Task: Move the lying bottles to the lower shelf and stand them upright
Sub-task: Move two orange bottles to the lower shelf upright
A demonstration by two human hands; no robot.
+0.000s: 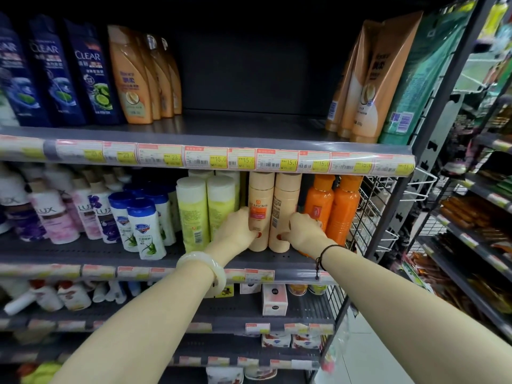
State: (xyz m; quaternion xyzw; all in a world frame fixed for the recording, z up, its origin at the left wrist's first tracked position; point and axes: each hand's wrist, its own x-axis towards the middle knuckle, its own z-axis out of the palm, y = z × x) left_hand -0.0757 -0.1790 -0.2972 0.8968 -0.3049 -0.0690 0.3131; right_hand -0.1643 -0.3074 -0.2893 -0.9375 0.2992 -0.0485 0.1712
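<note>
Peach plastic — two tall bottles stand upright side by side on the lower shelf [277, 257], just under the strip of price tags [277, 162] on the upper shelf's edge. The left hand [235, 231] wraps the left peach bottle [259, 212] low down: its fingers curl around the bottle's left side and its thumb [256, 234], nail painted red, presses the front near the base. The right hand [304, 231] grips the right peach bottle [284, 212] in the same way, fingers bent around the right side and the thumb flat on the front near the bottom. Both bottles rest on their bases, touching each other, between the yellow-green bottles [205, 212] on the left and the orange bottles [332, 209] on the right. The right hand's knuckles lie just in front of the nearer orange bottle.

A pale bangle [205, 266] circles the left wrist; a dark cord [322, 256] circles the right. On the upper shelf [235, 128], a bare stretch lies between tan bottles [138, 79] and tan tubes [368, 87] — dark blue bottles [55, 73] stand at far left.
</note>
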